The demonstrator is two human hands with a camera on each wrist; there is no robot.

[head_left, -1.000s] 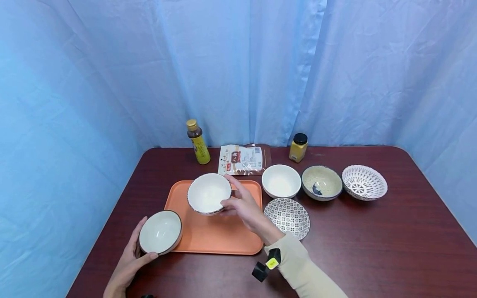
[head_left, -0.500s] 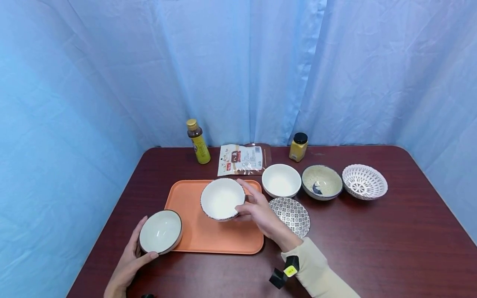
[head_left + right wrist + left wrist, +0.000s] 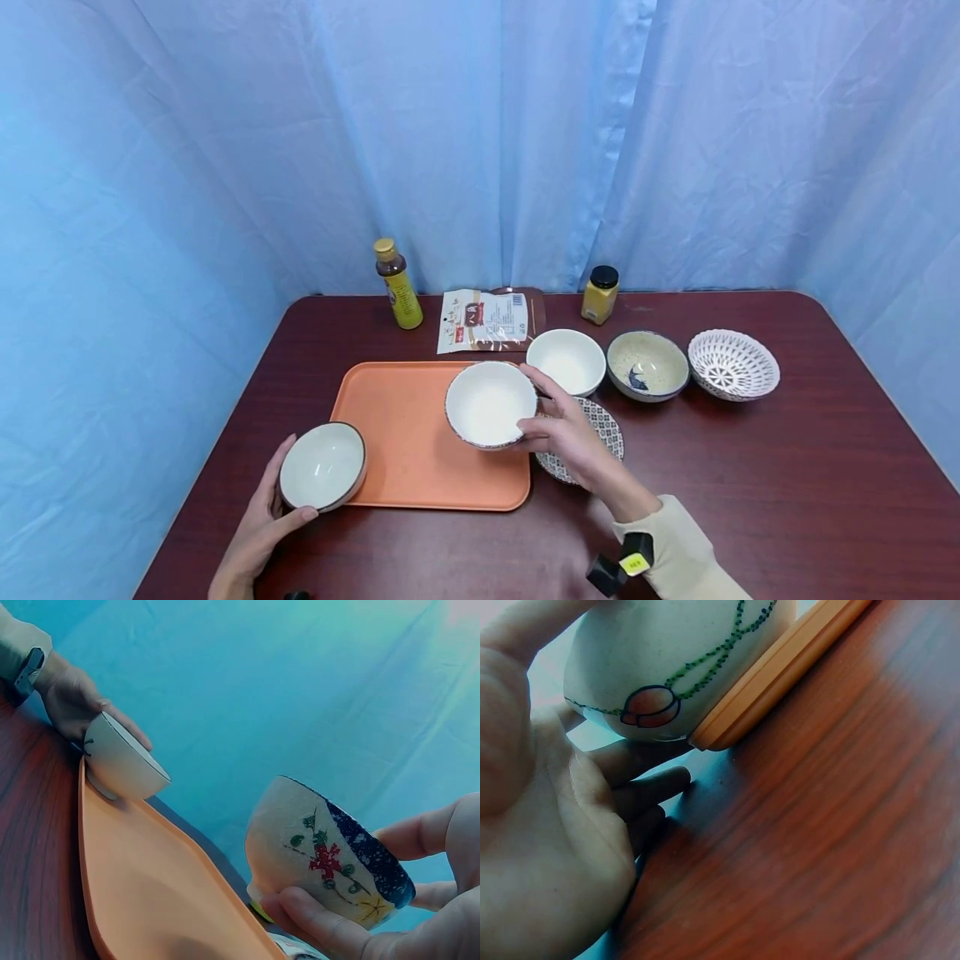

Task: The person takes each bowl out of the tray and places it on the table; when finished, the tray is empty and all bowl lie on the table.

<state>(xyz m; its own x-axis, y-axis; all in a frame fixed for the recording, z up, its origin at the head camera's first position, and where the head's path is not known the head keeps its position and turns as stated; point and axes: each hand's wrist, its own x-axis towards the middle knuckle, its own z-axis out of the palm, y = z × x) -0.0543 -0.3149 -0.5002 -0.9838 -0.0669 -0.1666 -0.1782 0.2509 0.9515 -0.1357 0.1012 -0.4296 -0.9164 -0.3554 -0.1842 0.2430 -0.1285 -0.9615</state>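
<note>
My left hand point(image 3: 258, 525) grips a white bowl point(image 3: 322, 467) with a dark rim, thumb on the near side and fingers round its left. In the left wrist view this bowl shows a tulip-like flower point(image 3: 651, 706) and sits against the tray's corner. My right hand point(image 3: 566, 433) holds another white bowl point(image 3: 491, 404) by its right side, raised over the right part of the orange tray point(image 3: 405, 467). Seen from the right wrist, that bowl has a red flower point(image 3: 326, 860) and a dark blue speckled band. Beneath the right hand, a patterned dish point(image 3: 603, 425) is partly hidden.
Right of the tray stand a plain white bowl point(image 3: 566, 361), a speckled bowl point(image 3: 647, 367) with a blue fish and a lattice-patterned bowl point(image 3: 733, 365). Behind are a yellow-labelled bottle point(image 3: 403, 292), a food packet point(image 3: 483, 321) and a black-lidded jar point(image 3: 600, 296). Blue curtains point(image 3: 480, 150) surround the table.
My right hand has carried its bowl rightward across the tray, from near the tray's middle to its right edge, and now covers part of the patterned dish. The left hand and its bowl have stayed put.
</note>
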